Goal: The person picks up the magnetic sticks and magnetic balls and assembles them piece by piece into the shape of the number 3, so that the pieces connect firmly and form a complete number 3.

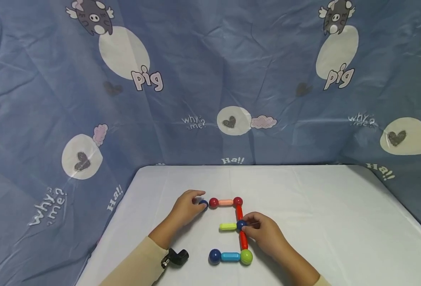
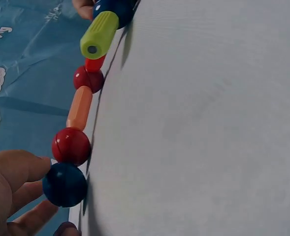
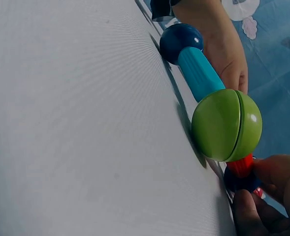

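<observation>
My left hand [image 1: 186, 206] holds a dark blue ball [image 2: 65, 185] in its fingers, with the index finger stretched out above it. Close to that ball is a red ball [image 1: 214, 203], joined by a peach stick [image 1: 226, 202] to a second red ball [image 1: 237, 201]. Between thumb and index finger, my right hand [image 1: 264, 232] pinches another dark blue ball [image 1: 241, 225]. From this one a yellow-green stick [image 1: 227, 227] points left, and red sticks [image 1: 244, 240] run above and below it. A green ball [image 3: 226, 125] ends the lower red stick.
A light blue stick [image 1: 230, 256] links the green ball to a dark blue ball [image 1: 215, 256] at the near left. The white table [image 1: 321, 206] meets a blue printed curtain [image 1: 196, 79] behind. A black device [image 1: 178, 257] is strapped at the left wrist.
</observation>
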Motion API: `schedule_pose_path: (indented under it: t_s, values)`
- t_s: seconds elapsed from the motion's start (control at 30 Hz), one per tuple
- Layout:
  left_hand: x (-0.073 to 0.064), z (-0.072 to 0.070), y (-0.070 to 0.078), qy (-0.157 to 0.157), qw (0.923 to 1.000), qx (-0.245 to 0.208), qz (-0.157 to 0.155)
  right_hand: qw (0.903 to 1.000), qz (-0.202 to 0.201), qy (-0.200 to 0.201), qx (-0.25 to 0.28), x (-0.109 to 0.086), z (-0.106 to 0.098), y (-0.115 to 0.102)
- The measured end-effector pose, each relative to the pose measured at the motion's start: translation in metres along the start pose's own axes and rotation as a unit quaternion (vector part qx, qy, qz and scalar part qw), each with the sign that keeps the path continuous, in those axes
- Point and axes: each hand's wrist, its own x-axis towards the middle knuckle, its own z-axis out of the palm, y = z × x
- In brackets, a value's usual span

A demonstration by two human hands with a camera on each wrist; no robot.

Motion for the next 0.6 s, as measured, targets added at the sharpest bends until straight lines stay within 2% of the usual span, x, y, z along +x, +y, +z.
schedule_pose_path:
  t_s: [0.27, 0.6]
  values:
    - [-0.003, 0.001, -0.002, -0.009, 1.0, -0.002, -0.004, 1.0, -0.009, 0.003, 0.002, -0.001, 0.0, 0.0]
    - [-0.014, -0.001, -0.006, -0.038, 0.9992, -0.009, -0.01, 0.9999, -0.01, 0.005, 0.002, -0.002, -0.001, 0.002]
